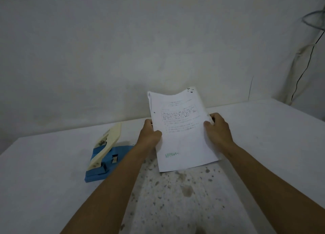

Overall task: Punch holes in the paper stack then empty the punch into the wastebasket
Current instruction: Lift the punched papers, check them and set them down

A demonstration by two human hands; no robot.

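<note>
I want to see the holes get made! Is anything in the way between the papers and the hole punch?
Nothing visible blocks the way. Both the left hand and right hand hold the paper stack up above the table. The hole punch sits just left of it, with only the left forearm passing close by.

The paper stack (182, 128) sits between the two hands, lifted above the bench (263, 128), the left hand (149, 135) on its left edge and the right hand (217, 128) on its right edge. The hole punch (105, 152) rests on the bench left of the left hand. A wall (123, 49) stands behind the bench.
</note>
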